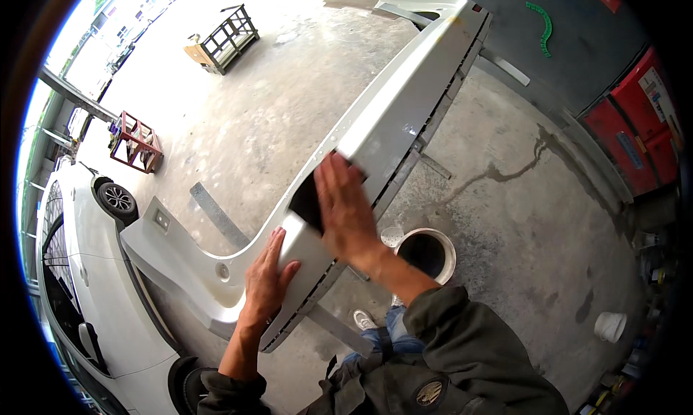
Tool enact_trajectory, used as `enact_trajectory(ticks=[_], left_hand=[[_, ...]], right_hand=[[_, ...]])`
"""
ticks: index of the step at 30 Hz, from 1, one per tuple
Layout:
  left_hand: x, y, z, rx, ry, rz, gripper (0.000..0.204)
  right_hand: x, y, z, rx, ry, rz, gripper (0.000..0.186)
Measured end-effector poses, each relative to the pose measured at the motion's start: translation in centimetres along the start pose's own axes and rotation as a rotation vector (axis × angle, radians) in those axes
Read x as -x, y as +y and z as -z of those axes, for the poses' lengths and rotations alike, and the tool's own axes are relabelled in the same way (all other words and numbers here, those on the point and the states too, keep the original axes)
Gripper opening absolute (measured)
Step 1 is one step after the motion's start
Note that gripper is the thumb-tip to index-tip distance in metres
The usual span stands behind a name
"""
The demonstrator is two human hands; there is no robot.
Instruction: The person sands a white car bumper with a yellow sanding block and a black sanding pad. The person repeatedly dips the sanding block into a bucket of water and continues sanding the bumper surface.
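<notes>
Right hand [343,209]: close-set fingers are pressing a black sheet [307,202] onto the white car panel [404,104] beneath, apparently spreading pressure. Left hand [267,281]: fingers are lying flat, thumb apart, apparently steadying the panel.

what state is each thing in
left hand: open, resting on white panel
right hand: blurred, laid over dark pad
dark pad: against the panel
white panel: raised above the floor
bucket: open, dark inside
white car: visible side door shut
floor: streaked dark, possibly wet
</notes>
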State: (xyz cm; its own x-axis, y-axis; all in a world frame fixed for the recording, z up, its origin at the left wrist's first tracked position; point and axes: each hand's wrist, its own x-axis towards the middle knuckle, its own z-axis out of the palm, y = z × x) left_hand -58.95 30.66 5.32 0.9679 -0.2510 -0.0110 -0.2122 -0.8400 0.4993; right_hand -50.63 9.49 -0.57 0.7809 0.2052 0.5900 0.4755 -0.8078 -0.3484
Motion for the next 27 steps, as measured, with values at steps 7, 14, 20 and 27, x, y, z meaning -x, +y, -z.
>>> enact_trajectory(ticks=[7,14,20,27], left_hand=[[1.8,-0.3,0.8,-0.044,0.003,0.003,0.068],[3.0,-0.7,0.6,-0.059,0.052,0.012,0.07],[4.0,-2.1,1.0,-0.045,0.008,0.077,0.069],[12.2,-8.0,1.5,-0.254,0.178,0.014,0.081]], right_hand=[[-6.9,13.9,6.2,-0.098,-0.095,0.138,0.048],[-5.1,4.5,2.0,0.064,-0.131,0.106,0.035],[-2.2,-3.2,2.0,-0.195,-0.235,0.468,0.023],[-10.1,15.0,6.8,0.369,-0.111,0.348,0.044]])
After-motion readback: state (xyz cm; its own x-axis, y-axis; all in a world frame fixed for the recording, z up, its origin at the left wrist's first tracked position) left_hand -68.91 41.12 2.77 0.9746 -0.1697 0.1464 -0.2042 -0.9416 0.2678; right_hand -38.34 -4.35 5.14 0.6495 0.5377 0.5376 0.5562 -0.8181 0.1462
